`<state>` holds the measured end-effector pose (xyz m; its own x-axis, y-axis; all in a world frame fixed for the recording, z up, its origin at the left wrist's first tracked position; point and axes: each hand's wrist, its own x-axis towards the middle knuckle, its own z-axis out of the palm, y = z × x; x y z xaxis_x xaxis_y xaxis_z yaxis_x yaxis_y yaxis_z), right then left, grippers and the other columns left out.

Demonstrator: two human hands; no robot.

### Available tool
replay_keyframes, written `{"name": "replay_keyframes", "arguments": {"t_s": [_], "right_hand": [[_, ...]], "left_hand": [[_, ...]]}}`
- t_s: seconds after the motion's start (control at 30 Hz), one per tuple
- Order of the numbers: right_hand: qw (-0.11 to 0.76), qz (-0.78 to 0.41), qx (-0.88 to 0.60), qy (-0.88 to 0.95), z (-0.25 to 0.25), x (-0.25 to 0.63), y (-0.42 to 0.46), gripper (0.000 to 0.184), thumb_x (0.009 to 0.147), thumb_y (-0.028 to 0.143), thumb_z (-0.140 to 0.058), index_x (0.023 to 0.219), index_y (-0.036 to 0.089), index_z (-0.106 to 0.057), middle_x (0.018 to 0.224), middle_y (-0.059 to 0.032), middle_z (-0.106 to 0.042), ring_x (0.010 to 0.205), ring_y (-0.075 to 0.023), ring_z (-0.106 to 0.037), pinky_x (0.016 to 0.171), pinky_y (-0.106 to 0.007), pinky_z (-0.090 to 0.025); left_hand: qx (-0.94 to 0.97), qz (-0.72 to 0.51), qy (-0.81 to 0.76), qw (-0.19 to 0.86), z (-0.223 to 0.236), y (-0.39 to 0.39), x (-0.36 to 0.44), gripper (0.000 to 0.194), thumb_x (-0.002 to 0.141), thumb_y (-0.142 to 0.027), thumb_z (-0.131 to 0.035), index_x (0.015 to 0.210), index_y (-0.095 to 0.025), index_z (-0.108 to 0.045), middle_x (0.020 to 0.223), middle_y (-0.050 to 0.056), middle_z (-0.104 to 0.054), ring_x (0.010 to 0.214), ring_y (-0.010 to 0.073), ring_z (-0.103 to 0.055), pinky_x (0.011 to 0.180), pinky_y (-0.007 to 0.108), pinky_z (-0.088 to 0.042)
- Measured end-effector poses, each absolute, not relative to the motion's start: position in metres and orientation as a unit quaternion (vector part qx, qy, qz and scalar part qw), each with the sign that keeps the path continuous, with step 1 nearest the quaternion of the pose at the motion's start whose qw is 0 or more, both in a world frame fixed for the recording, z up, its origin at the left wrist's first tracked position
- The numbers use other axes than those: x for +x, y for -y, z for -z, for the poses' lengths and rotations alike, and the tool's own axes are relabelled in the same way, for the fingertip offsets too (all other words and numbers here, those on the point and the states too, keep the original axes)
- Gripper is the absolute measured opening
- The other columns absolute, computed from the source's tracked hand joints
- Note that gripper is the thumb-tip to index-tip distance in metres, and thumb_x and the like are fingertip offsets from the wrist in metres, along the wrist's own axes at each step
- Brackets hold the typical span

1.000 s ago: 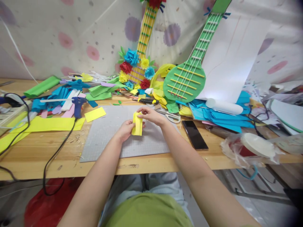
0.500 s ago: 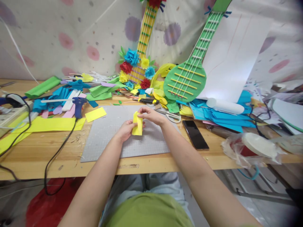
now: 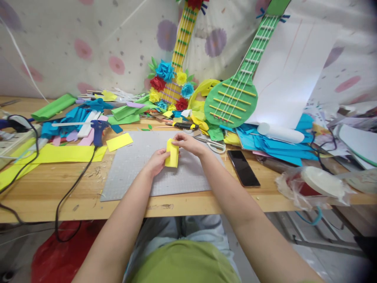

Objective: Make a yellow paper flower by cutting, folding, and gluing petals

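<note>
Over the grey cutting mat [image 3: 126,177], both hands hold one folded piece of yellow crepe paper [image 3: 173,158]. My left hand [image 3: 157,161] pinches its left edge between thumb and fingers. At the upper right edge, my right hand [image 3: 187,143] grips it with bent fingers, some of them hidden behind the paper. A flat yellow paper piece [image 3: 119,142] lies at the mat's upper left corner. Scissors with white handles [image 3: 216,147] rest just beyond my right hand.
A blue glue gun [image 3: 99,131] with a black cord stands left among paper scraps. A black phone [image 3: 243,168] lies right of the mat. Behind, a green paper instrument [image 3: 231,100] and a yellow one with paper flowers [image 3: 184,39] lean against the wall. A utility knife [image 3: 185,125] lies before them.
The yellow paper looks wider and flatter toward me, with its folds turned slightly. Both hands stay on it in nearly the same place.
</note>
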<state>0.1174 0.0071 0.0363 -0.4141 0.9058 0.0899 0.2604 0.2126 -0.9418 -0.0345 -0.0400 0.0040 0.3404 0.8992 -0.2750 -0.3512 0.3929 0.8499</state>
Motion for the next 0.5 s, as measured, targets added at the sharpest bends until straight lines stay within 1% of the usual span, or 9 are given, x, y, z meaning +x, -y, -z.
{"name": "replay_keyframes", "arguments": {"t_s": [0.13,0.23,0.3,0.4,0.5], "right_hand": [[0.417,-0.537,-0.398,0.616,-0.034,0.138,-0.001,0.028,0.065,0.040,-0.065,0.072,0.017,-0.050,0.073,0.0025,-0.052,0.070,-0.0098,-0.048,0.072,-0.027,-0.040],[0.467,-0.564,-0.385,0.562,-0.029,0.157,0.006,0.028,0.064,0.039,-0.067,0.072,0.018,-0.050,0.075,0.0029,-0.053,0.071,-0.0090,-0.050,0.076,-0.028,-0.040],[0.489,-0.573,-0.388,0.531,-0.023,0.168,0.009,0.029,0.063,0.038,-0.068,0.071,0.018,-0.049,0.075,0.0031,-0.053,0.070,-0.0087,-0.050,0.076,-0.027,-0.041],[0.520,-0.559,-0.416,0.495,-0.010,0.177,0.009,0.031,0.061,0.039,-0.070,0.070,0.018,-0.048,0.072,0.0042,-0.051,0.068,-0.0085,-0.050,0.073,-0.026,-0.041],[0.518,-0.536,-0.457,0.486,0.003,0.180,0.005,0.036,0.057,0.042,-0.070,0.069,0.019,-0.046,0.069,0.0043,-0.050,0.067,-0.0101,-0.051,0.070,-0.027,-0.042]], "left_hand": [[0.339,-0.453,-0.383,0.730,-0.003,0.036,-0.039,0.026,0.077,-0.028,-0.056,0.090,-0.008,-0.065,0.085,0.013,-0.069,0.074,0.0183,-0.064,0.068,0.028,-0.050],[0.334,-0.462,-0.398,0.718,-0.001,0.034,-0.040,0.021,0.074,-0.019,-0.057,0.089,-0.007,-0.065,0.083,0.012,-0.069,0.067,0.0161,-0.064,0.065,0.027,-0.050],[0.340,-0.465,-0.414,0.705,0.000,0.033,-0.040,0.022,0.070,-0.013,-0.057,0.089,-0.007,-0.065,0.079,0.011,-0.069,0.064,0.0158,-0.064,0.063,0.026,-0.049],[0.331,-0.501,-0.429,0.674,0.001,0.031,-0.040,0.026,0.069,-0.013,-0.057,0.092,-0.007,-0.065,0.076,0.009,-0.069,0.066,0.0169,-0.064,0.064,0.028,-0.049],[0.310,-0.547,-0.437,0.644,0.000,0.030,-0.040,0.026,0.069,-0.014,-0.056,0.093,-0.008,-0.064,0.073,0.007,-0.069,0.070,0.0173,-0.065,0.068,0.029,-0.050]]}}
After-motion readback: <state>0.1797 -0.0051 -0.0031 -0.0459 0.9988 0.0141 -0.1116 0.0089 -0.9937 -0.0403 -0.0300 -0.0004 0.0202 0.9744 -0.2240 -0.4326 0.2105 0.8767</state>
